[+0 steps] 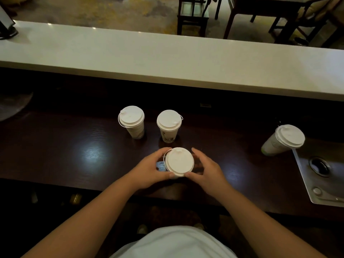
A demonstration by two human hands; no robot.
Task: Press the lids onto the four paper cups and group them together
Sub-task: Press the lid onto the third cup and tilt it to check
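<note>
Several white paper cups with white lids stand on a dark wooden counter. The nearest cup sits at the centre, between both hands. My left hand curls round its left side, thumb at the lid's near rim. My right hand cups its right side, thumb touching the lid's near edge and fingers arched beside it. Behind stand a lidded cup at back left and another at back centre. A fourth lidded cup stands apart at the far right.
A metal sink with a drain is set into the counter at the right, just below the far-right cup. A raised pale ledge runs along the back. Dark chairs and a table stand beyond it.
</note>
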